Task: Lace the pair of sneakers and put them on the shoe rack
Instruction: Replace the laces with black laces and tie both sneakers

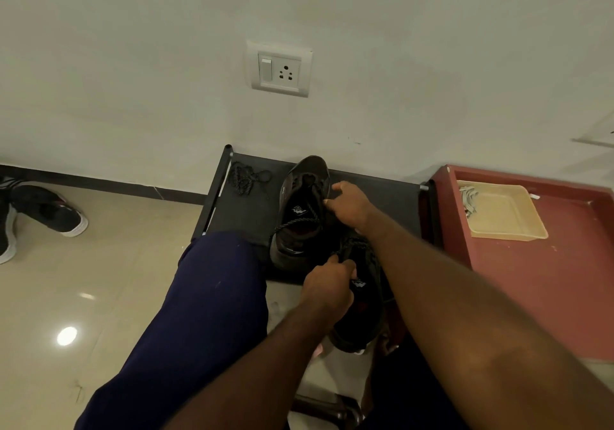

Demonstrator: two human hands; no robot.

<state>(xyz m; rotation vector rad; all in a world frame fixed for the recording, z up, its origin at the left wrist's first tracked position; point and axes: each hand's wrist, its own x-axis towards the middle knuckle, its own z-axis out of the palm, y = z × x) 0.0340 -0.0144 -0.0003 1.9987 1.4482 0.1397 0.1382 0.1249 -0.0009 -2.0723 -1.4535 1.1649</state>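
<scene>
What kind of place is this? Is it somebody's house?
Probably a room in a home: a low shoe rack stands against the wall, spare sneakers lie on the tiled floor, and a wall socket sits above.

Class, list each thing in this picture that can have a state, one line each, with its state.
Far dark grey sneaker: lying on the black shoe rack, lace loose, right hand on it.
Near dark sneaker: at the rack's front edge, left hand grips its lace.
Loose black lace: bundled on the rack, unthreaded.
White wall socket: nothing plugged in.
Beige plastic tray: holds grey strips.
</scene>
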